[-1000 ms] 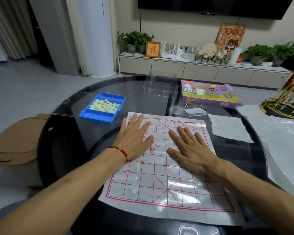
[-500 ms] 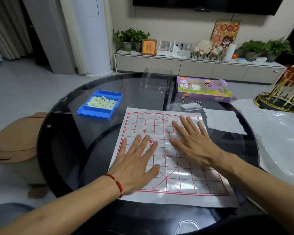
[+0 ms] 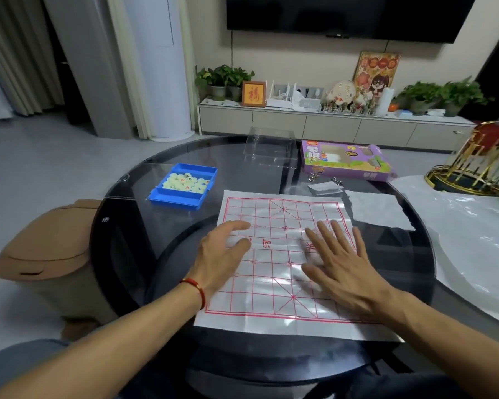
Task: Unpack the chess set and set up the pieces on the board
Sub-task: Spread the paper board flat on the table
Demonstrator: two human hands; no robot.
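Since half a second ago: left hand moved up the sheet from its near-left corner to the left edge by the middle band; right hand barely shifted. Two hands, both flat on the paper board; right fingers spread straight, left fingers relaxed, slightly bent. Nothing gripped. One board, red grid, on the round glass table, near edge close to the table rim. One blue tray beyond the left hand, apart from the sheet, holding a heap of pale pieces; count unreadable. One clear lid, one purple box at the far side. One torn paper scrap beside the board's far-right corner. Bare glass lies between tray and board.
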